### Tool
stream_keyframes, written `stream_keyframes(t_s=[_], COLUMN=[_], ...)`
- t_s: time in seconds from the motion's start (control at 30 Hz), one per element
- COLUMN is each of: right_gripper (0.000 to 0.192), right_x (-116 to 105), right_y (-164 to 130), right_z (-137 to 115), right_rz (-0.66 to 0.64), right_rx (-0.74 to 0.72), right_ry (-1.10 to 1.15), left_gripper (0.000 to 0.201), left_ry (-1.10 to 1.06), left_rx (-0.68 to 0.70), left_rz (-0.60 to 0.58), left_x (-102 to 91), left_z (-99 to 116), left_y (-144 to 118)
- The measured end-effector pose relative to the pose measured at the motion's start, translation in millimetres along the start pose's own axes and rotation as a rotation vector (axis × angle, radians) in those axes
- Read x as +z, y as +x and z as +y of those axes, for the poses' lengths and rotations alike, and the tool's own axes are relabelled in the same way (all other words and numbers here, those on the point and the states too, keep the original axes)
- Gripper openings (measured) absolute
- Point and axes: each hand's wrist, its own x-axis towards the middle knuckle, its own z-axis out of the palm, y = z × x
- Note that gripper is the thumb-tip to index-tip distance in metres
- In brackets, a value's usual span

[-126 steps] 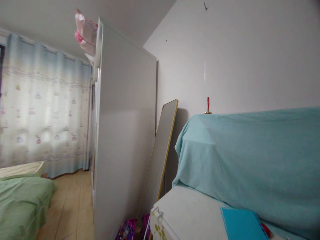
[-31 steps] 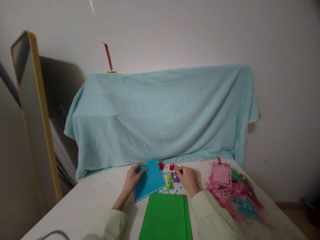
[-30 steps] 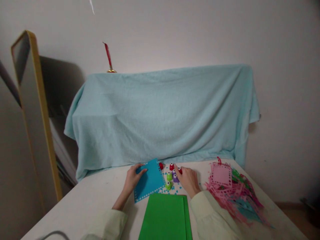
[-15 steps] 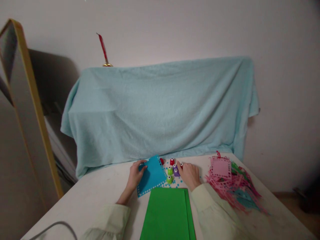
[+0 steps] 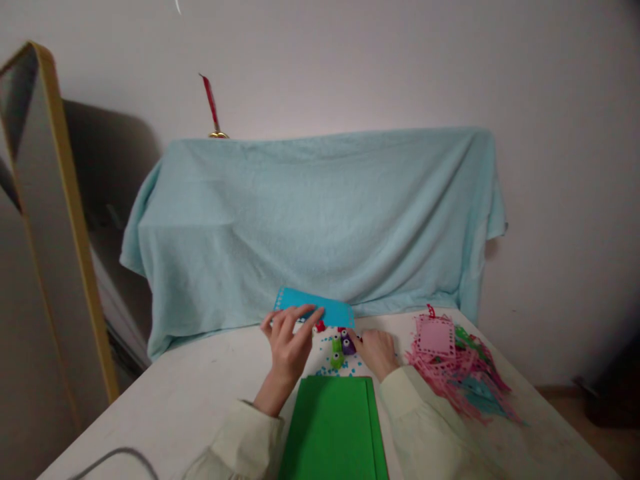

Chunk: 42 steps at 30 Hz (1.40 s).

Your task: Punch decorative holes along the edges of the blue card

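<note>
A bright blue sheet of paper (image 5: 336, 311), with small holes along its edges, is raised and tilted above the far part of the table. My left hand (image 5: 291, 341) is on its near side, gripping it, with several fingers stretched across it. My right hand (image 5: 379, 352) rests on the table with curled fingers. Its fingertips touch or nearly touch a purple figure with big eyes (image 5: 349, 345); what they hold, if anything, is hidden. Beside that stand green big-eyed figures (image 5: 337, 360), and a red one (image 5: 319, 327) shows under the paper. Small blue paper bits (image 5: 356, 369) lie scattered around them.
Green sheets (image 5: 330, 427) lie stacked in front of me on the white table (image 5: 215, 387). Right of my hand, a pink punched card (image 5: 436, 335) rests on pink shredded paper (image 5: 445, 380). A pale blue towel (image 5: 320, 220) hangs behind. A grey cable (image 5: 117, 453) curves at lower left.
My left hand has lifted the blue sheet off the table, moving it up and to the right and tilting it. My right hand has stayed beside the figures.
</note>
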Motion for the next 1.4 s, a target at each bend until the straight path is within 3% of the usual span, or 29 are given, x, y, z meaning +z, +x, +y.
stream_keyframes(t_s=[0.07,0.17,0.3,0.4,0.53,0.7,0.83,0.9,1.07,1.23,1.4], right_gripper=[0.059,0.059,0.076,0.054,0.039,0.035,0.036,0.035,0.034,0.035,0.029], right_x=[-3,-6,-3,3,9,2,-4,-3,-1,0,4], right_y=[3,10,18,19,17,17,18,17,16,17,17], right_z=[5,10,4,-2,1,11,11,11,10,10,8], right_rz=[0.039,0.01,-0.248,-0.32,-0.241,-0.122,-0.079,-0.091,-0.093,-0.109,-0.183], right_rx=[0.036,0.046,0.021,0.006,-0.032,-0.013,0.021,0.003,-0.033,-0.042,-0.079], right_ry=[0.169,0.715,1.286,1.502,1.489,1.507,1.517,1.512,1.478,1.462,1.481], left_gripper=[0.042,0.05,0.054,0.059,0.06,0.101,0.085,0.087,0.083,0.083,0.05], left_ry=[-0.018,-0.023,0.049,0.043,-0.1,-0.583,-1.113,-1.221,-1.277,-1.319,-1.074], left_rx=[0.094,0.118,0.137,0.131,-0.081,-0.601,-1.045,-1.157,-1.154,-1.129,-1.048], left_rz=[-0.054,-0.19,-0.347,-0.419,-0.355,-0.127,-0.192,-0.263,-0.4,-0.437,-0.39], left_x=[12.4,29.8,39.9,41.4,43.3,56.8,75.4,81.9,87.2,83.1,66.0], left_z=[9,10,3,5,10,-6,-19,-19,-12,-7,10], left_y=[-10,-30,-46,-45,-39,-42,-54,-58,-60,-55,-54])
